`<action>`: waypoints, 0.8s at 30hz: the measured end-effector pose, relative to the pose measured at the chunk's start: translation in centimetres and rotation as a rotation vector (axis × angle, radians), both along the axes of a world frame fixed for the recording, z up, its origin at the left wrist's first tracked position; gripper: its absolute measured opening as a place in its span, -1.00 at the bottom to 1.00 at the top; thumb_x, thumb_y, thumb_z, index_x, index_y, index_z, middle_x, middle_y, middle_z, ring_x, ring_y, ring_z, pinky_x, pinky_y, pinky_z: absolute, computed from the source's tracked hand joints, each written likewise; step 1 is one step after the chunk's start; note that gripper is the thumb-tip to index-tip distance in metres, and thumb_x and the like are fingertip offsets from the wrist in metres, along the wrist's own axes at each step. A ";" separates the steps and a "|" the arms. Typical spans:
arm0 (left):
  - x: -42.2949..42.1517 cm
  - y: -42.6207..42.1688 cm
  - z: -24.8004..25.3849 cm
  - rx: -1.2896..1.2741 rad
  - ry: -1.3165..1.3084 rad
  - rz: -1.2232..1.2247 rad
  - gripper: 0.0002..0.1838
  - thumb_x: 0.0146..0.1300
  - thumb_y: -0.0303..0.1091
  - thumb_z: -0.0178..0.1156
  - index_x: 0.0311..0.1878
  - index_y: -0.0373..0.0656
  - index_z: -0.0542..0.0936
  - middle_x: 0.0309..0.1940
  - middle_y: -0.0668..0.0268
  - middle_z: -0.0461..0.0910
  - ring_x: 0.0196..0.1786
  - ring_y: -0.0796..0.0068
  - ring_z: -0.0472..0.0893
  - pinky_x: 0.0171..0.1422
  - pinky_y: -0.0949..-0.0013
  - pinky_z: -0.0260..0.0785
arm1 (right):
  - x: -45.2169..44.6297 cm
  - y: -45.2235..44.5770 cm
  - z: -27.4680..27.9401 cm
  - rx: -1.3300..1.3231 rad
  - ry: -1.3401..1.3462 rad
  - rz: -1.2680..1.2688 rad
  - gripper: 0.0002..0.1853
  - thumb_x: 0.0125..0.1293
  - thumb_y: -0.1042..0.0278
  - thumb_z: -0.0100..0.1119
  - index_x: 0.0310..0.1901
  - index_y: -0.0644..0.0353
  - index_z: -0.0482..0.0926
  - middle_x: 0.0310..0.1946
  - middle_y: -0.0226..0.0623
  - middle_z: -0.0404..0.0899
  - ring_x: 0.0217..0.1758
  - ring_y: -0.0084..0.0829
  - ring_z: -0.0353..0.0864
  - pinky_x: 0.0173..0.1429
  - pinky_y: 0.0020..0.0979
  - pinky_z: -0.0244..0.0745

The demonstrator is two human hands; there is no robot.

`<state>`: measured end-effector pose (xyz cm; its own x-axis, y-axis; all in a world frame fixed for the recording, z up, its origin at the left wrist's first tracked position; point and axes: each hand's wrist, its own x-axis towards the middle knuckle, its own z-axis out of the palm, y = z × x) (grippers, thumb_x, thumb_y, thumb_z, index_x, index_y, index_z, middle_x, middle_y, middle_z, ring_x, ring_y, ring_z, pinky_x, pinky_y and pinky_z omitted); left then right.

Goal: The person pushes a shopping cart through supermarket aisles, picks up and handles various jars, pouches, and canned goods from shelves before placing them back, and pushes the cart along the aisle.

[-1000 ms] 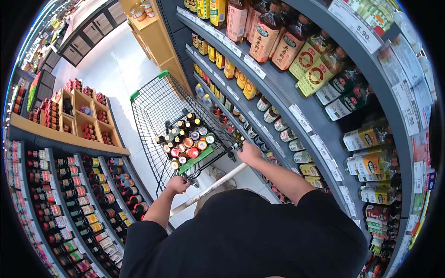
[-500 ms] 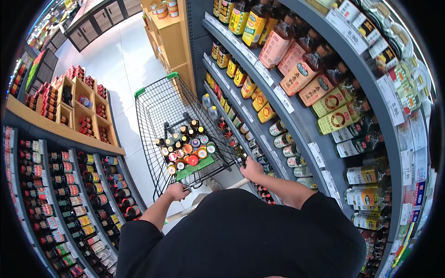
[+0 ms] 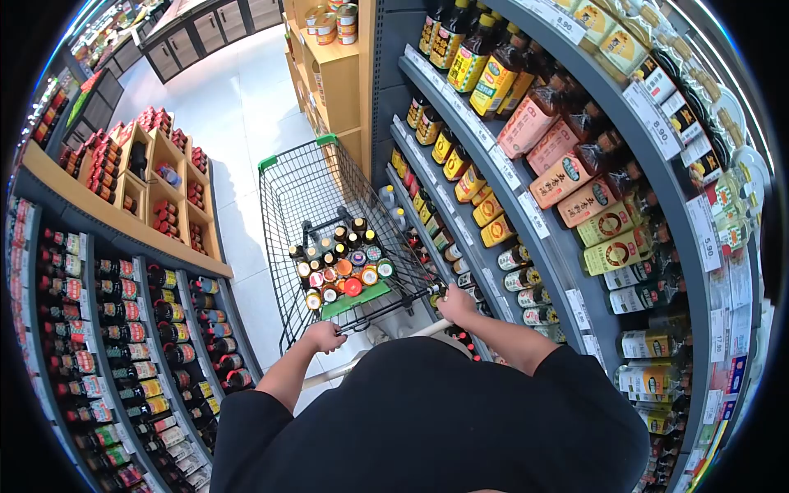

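Observation:
A wire shopping cart point(image 3: 283, 222) with green corner pieces stands in front of me. My left hand point(image 3: 325, 336) is closed around the left part of its near end, fingers curled. On the right side, my right hand point(image 3: 457, 306) is wrapped round the near corner of the cart. Inside, at the near end, several bottles and jars point(image 3: 352, 261) stand close together, their caps facing up, beside a green panel point(image 3: 355, 302). The fingers partly hide what they grip.
Curved shelves of bottles point(image 3: 567, 172) rise close on my right, with price tags point(image 3: 653, 119) along their edges. Shelves of sauce jars point(image 3: 123, 337) and a wooden display point(image 3: 168, 197) line the left. A pale tiled floor point(image 3: 251, 82) runs ahead, past a wooden cabinet point(image 3: 333, 74).
Shelves, display and cart all sit further right in the view, as my head has turned slightly left. Both hands keep their hold on the cart.

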<state>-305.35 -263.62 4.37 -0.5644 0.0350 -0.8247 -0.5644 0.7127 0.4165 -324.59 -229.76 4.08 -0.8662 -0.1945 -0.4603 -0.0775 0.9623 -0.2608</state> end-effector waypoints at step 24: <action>-4.8 -5.3 -0.3 -0.039 0.053 0.089 -0.66 0.24 -0.07 0.09 -0.27 -0.12 0.70 -0.52 0.33 0.73 -0.49 0.47 0.72 -0.21 0.34 0.60 | -7.6 -7.4 1.0 -0.011 -0.014 0.068 -0.64 0.22 0.12 0.20 -0.06 0.17 0.52 -0.16 -0.06 0.70 -0.03 0.01 0.69 0.07 -0.03 0.57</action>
<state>-310.13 -268.97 4.11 -0.6068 -0.0489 -0.7934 -0.6043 0.6768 0.4205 -332.15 -237.11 5.04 -0.8442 -0.2577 -0.4699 -0.1390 0.9521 -0.2726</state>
